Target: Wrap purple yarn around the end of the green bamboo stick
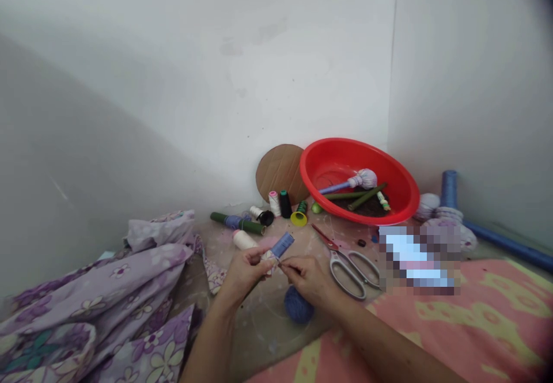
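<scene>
The left hand (244,273) grasps a small blue roll wrapped in white cloth (276,251), its fingers closed around the cloth end while the blue end points toward 1 o'clock. The right hand (309,282) comes in from 4 o'clock, its thumb and fingertips (287,266) pinched together at the wrapped part. Whether they also hold a fine thread is too small to tell. The roll sits between the 2 hands, just above them.

A ball of blue yarn (298,306) lies just below the right hand at 6 o'clock on a scuffed beige sheet (263,337). Steel scissors with red blades (349,268) lie open near the right hand at 2 o'clock.

At 12 o'clock, against the wall, stand 3 thread spools (285,204) and a yellow ring (298,219), with a round quilted tan mat (280,173) behind them. A red plastic basin (358,155) at 1 o'clock holds green sticks (367,196) and a cloth-bound stick (349,181). Purple floral fabric (99,296) is heaped at 9 o'clock, and a pink blanket (475,314) spreads at 3 o'clock. A pixelated patch (415,259) hides whatever lies at 2 o'clock, beyond the scissors.
</scene>
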`<state>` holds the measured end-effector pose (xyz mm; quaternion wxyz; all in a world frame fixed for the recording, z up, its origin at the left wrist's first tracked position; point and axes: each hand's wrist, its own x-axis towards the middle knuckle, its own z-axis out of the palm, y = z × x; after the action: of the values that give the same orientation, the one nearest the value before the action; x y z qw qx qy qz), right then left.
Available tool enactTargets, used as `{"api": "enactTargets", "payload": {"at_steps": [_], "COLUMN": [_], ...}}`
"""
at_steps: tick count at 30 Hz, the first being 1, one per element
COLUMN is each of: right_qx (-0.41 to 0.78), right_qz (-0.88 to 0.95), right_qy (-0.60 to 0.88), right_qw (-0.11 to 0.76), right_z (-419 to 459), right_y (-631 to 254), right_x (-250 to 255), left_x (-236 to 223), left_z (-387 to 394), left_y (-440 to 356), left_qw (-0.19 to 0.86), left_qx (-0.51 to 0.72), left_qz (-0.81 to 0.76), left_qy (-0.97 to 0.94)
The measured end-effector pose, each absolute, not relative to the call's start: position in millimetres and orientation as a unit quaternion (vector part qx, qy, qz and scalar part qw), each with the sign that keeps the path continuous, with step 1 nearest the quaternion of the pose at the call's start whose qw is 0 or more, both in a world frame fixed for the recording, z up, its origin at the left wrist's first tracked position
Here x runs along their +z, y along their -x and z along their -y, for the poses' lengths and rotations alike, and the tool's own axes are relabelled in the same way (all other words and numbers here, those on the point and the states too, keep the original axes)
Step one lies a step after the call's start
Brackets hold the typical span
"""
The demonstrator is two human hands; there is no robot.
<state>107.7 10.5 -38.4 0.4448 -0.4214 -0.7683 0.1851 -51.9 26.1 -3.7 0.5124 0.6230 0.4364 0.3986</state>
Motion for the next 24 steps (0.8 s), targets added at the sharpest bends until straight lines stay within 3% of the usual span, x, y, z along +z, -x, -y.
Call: {"api": "enactTargets", "payload": {"at_steps": [10, 24], "right_qx": [0.15, 0.135], "right_qz": [0.778, 0.8], "right_qy": [0.426, 0.432], "right_qw": [0.437, 0.394], "right_z": [-8.6, -11.7], "right_y": [-108.5, -113.0], "right_x": [-38.8, -39.5], "left_x": [-10.2, -2.7], "left_z": [-33.2, -22.5], "left_y": [53.6, 45.8], "left_qw": [0.439, 0.193], "left_qx": [0.342, 0.187], "left_qz": [-0.459, -0.528], "left_qy": [-0.692, -0.806]}}
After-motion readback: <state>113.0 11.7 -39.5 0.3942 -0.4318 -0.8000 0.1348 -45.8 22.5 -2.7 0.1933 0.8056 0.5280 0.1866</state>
